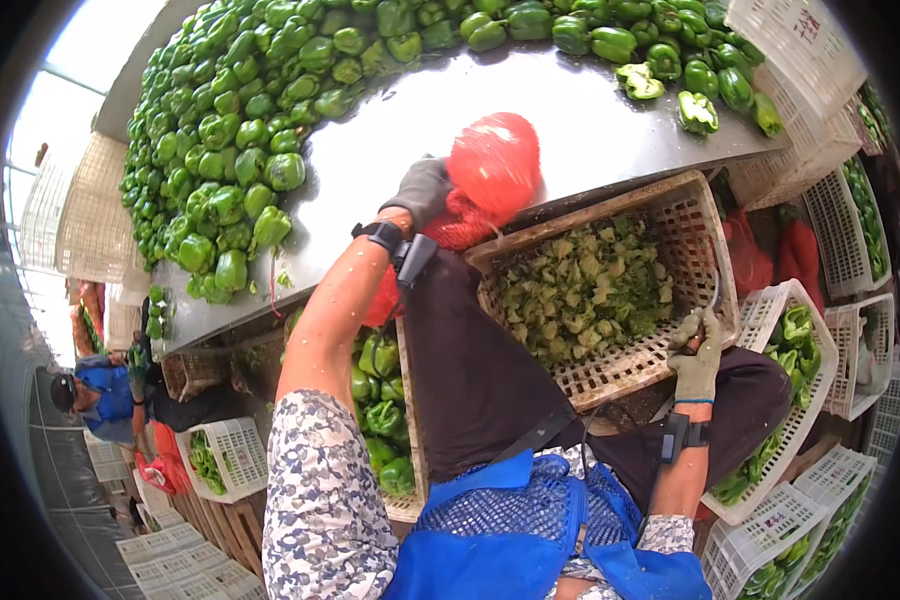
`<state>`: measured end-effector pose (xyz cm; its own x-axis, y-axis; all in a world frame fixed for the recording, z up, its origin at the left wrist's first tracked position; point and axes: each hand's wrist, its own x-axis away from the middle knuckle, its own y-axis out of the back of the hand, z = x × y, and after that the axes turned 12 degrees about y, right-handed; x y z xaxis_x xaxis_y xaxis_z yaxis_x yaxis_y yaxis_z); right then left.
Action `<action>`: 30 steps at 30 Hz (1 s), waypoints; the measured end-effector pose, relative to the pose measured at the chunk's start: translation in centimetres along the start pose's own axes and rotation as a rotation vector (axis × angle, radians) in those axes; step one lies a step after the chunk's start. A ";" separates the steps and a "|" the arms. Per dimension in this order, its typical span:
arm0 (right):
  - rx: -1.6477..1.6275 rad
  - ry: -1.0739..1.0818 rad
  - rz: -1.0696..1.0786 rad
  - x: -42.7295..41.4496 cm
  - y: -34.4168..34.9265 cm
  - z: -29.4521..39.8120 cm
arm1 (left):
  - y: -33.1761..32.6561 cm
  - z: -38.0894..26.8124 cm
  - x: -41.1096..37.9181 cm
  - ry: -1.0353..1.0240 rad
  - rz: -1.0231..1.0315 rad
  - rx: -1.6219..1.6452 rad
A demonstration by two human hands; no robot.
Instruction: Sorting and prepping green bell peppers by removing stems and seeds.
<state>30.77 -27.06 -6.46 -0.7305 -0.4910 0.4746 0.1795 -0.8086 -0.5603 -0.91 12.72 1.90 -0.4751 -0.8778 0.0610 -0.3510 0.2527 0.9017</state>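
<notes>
My left hand [426,191], in a dark grey glove, grips a red mesh sack [499,161] at the edge of the shiny metal table [390,172]; the sack's lower part hangs by my thigh. My right hand [696,352], in a light knitted glove, is closed on the handle of a small curved knife [715,291]. That hand rests at the near right rim of a dirty plastic crate [607,367], which holds pale green pepper cores and trimmings [585,289]. Whole green bell peppers [229,157] are piled along the table's left and far sides. Cut peppers [697,112] lie at its right edge.
A crate of green peppers [382,420] stands left of my legs. Another, of cut peppers [799,352], stands right. White crates [765,517] are stacked at the lower right. A co-worker in a blue vest [109,397] is at the far left beside a pepper crate [229,457].
</notes>
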 end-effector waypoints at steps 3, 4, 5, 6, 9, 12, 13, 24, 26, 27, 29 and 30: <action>-0.016 0.024 -0.002 -0.4 -0.2 -0.2 | 1.1 7.5 3.2 0.081 -0.083 -0.088; -0.022 0.015 -0.050 -0.2 -0.9 -0.5 | 0.5 8.8 4.6 0.059 -0.169 -0.114; -0.026 0.006 -0.096 -0.1 -1.6 -0.7 | 0.1 10.2 6.2 0.039 -0.256 -0.142; -0.015 0.009 -0.094 0.1 -1.7 -0.6 | -0.7 9.7 7.5 0.095 -0.276 -0.112; 0.040 -0.025 -0.074 0.9 -2.4 -1.3 | -1.7 10.8 10.5 0.016 -0.394 -0.085; 0.044 -0.023 -0.063 0.1 -0.8 -1.2 | -3.3 8.5 13.4 0.094 -0.246 -0.189; 0.092 -0.019 -0.085 0.5 -1.7 -1.4 | -3.5 8.6 15.1 0.114 -0.220 -0.247; 0.082 -0.059 -0.017 -1.7 1.2 -1.4 | -13.4 8.6 20.6 0.554 0.596 -0.136; 0.056 -0.055 0.019 -1.1 0.4 -2.2 | -16.2 11.1 22.8 0.398 0.517 -0.053; 0.070 -0.018 0.074 -1.5 0.7 -2.3 | -17.1 12.1 23.6 0.311 0.528 0.010; 0.149 0.005 0.073 -1.1 0.0 -2.5 | -18.0 14.2 25.7 0.158 0.616 0.206; 0.139 0.025 0.046 -1.1 -0.2 -2.7 | -17.9 15.0 26.7 0.097 0.703 0.300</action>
<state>29.74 -25.44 -8.73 -0.7350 -0.5222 0.4324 0.3017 -0.8231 -0.4811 -19.44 -9.18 -19.03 -0.5990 -0.4988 0.6264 -0.2033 0.8514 0.4835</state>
